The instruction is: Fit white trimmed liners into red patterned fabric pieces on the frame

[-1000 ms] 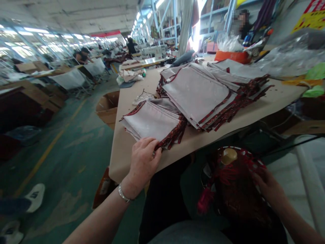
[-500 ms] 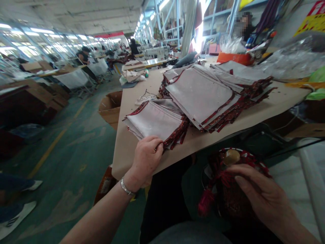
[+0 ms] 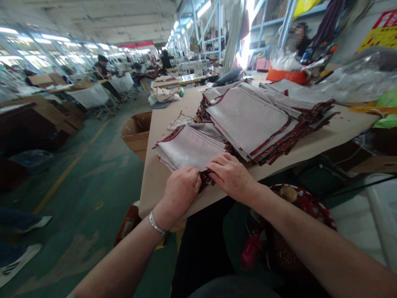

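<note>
On the near edge of the table [image 3: 150, 178] lies a small stack of light grey fabric pieces [image 3: 187, 147] with dark red patterned binding. My left hand [image 3: 180, 192], with a silver bracelet at the wrist, pinches the bound edge at the stack's near corner. Close beside it, my right hand [image 3: 231, 176] has its fingers closed on the same red edge. Both sets of fingertips nearly meet, and they hide part of the binding. A larger stack of similar grey pieces [image 3: 251, 120] rests just behind and to the right.
Below the table at right stands a round red-and-white rimmed basket [image 3: 316, 209] with red material. A cardboard box [image 3: 136, 138] is on the floor beyond the left edge. Clear plastic bags [image 3: 356, 78] and an orange container [image 3: 287, 75] occupy the far right. Another person's shoes [image 3: 21, 260] show at lower left.
My right hand has come up and left from above the basket to the edge of the small stack. My left hand keeps its pinch at the corner.
</note>
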Available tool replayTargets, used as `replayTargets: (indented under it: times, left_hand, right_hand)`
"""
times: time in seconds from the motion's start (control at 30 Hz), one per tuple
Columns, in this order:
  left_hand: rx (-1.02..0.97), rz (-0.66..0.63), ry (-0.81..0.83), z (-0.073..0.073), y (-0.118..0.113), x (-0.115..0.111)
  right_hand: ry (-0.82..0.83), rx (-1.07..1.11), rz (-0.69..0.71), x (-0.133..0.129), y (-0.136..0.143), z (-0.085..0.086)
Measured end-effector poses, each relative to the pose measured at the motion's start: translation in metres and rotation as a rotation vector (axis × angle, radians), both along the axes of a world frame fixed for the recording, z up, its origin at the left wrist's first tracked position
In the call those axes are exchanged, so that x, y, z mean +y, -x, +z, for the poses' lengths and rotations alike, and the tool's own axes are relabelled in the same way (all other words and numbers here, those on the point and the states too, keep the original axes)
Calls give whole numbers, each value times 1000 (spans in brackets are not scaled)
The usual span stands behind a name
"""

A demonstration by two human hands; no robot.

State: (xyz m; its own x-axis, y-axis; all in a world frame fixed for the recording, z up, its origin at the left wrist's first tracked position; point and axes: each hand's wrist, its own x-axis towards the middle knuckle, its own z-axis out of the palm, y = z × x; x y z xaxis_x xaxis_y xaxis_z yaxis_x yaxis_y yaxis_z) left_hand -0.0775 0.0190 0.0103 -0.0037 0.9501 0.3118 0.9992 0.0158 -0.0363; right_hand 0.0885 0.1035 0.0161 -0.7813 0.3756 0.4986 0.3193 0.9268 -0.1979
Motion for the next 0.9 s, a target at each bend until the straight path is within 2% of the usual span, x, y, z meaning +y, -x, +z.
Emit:
replayTargets:
  times: [0.17,0.33,0.43,0.53,0.6,0.67,0.7,0.77,0.83,0.9]
  left_hand:
    - [80,-5,43,8,-4,-1]
    - [186,35,110,14,-10,-8]
    - [188,77,81,18,-5,-10]
    - [55,85,-20,21,-1,-15]
    - [-202,45,-163,18,-7,-23]
    - [-607,-7,-267,11,-24,-35]
    - [-851,-26,-259,5,-36,-41]
    - [-1381,-32,-114,-9,-63,-49]
    - [-1877,29,118,-25,-90,-52]
    - [-2206,138,286,-43,-111,-49]
  right_hand:
    - [-151,-235,-32,25,36,4]
    - [-135,-259,-311,47,33,18]
    - [-123,-192,-345,33,15,32]
    - [-158,-116,-319,-2,-14,35]
    - [-152,-100,-325,-30,-38,21]
    - [-84,-142,-344,-55,-63,-6]
    - [-15,-175,-347,-66,-76,-22]
    - [211,-216,-329,-85,-98,-56]
    - [528,-171,-322,-101,-118,-84]
    - [836,-32,-359,-111,-133,-100]
